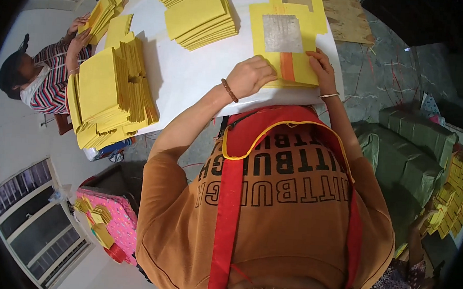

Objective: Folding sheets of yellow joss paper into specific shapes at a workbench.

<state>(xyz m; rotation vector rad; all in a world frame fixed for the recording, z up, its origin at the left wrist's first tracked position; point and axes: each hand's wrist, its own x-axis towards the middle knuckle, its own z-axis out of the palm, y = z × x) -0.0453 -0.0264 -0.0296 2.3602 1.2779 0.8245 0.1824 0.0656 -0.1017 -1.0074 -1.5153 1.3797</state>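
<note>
A yellow paper sheet [257, 27] lies at the near right edge of the white table. On it are a silver-grey rectangle [282, 33] and an orange strip [287, 66] running toward me. My left hand [250, 77] is closed, fingers curled on the sheet's near left edge. At its near right edge my right hand [322, 69] holds the paper, fingertips on top and the thumb side partly hidden. The near edge looks slightly raised or folded between both hands. Another yellow sheet [318, 14] with a similar grey patch lies partly under it at the far side.
Stacks of folded yellow paper [197, 18] stand mid-table, with a tall pile [105, 86] at the left. Across the table's left side a person [47, 77] in stripes handles yellow paper. Green wrapped bundles [400, 160] sit at right, beside another person [401, 279]. A plywood board [347, 16] adjoins the table.
</note>
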